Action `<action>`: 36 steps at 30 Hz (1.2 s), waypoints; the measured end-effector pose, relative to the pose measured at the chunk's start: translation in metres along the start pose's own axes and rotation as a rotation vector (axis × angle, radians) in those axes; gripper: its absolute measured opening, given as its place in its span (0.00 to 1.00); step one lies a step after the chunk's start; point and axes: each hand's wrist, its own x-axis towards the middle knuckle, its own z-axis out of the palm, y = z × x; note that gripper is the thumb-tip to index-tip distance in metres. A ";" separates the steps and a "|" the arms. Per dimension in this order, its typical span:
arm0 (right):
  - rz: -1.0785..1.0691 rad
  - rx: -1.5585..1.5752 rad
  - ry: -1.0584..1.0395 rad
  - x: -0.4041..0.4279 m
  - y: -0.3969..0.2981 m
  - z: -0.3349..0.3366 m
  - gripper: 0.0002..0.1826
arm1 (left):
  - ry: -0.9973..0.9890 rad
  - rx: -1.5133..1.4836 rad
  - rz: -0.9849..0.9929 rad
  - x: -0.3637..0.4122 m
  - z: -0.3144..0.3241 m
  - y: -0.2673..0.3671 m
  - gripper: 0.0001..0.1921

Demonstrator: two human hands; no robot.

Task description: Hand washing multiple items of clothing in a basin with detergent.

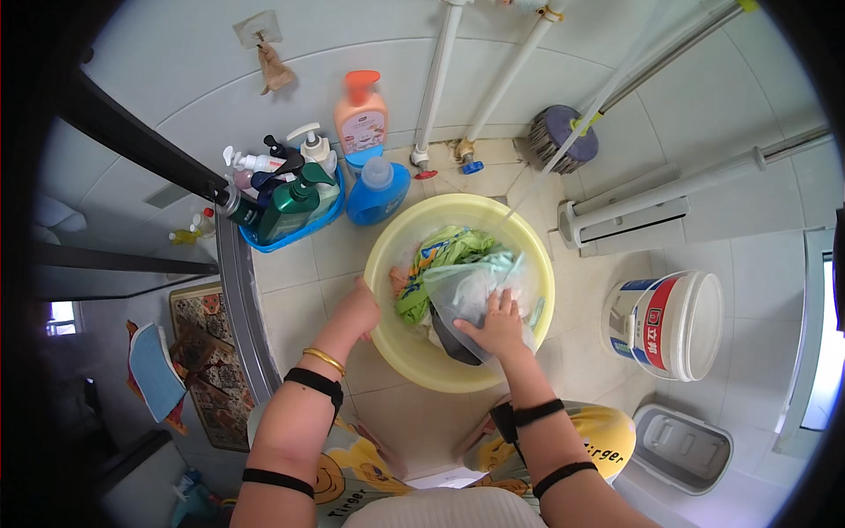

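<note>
A pale yellow plastic basin (377, 264) stands on the tiled floor before me. In it lie a green patterned cloth (419, 290), a dark cloth (455, 346) and a translucent mesh laundry bag (455, 297) with pale blue edging and white fabric inside. My left hand (360, 309) is curled at the basin's left rim, seemingly gripping it, its fingertips partly hidden. My right hand (500, 330) rests on the mesh bag with fingers spread, holding nothing. What looks like a clear hose or water stream (561, 148) slants down into the basin from the upper right.
A blue detergent bottle (376, 195), an orange-capped bottle (362, 119) and a blue basket (290, 241) of pump bottles stand behind left. Pipe valves (472, 165) and a round brush (561, 138) are at the wall. A lidded paint bucket (660, 327) and grey bin (686, 449) stand right.
</note>
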 end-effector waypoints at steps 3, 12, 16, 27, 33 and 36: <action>0.004 -0.130 -0.122 0.019 0.033 0.055 0.61 | -0.051 0.080 -0.053 0.002 -0.003 0.009 0.26; 0.091 0.351 -0.227 0.074 0.024 0.069 0.45 | -0.014 0.041 -0.116 0.000 -0.001 0.000 0.29; -0.035 0.388 -0.197 0.082 0.028 0.098 0.44 | -0.022 0.029 -0.078 0.003 0.004 0.012 0.29; 0.009 0.047 -0.107 0.021 0.029 -0.011 0.42 | -0.064 0.005 -0.056 -0.006 -0.008 0.004 0.35; -0.083 0.141 0.129 -0.011 0.028 -0.047 0.37 | 0.297 0.443 0.252 -0.034 -0.029 0.049 0.42; -0.134 0.175 0.136 -0.022 0.014 -0.043 0.39 | 0.347 0.363 0.418 -0.046 -0.032 0.056 0.38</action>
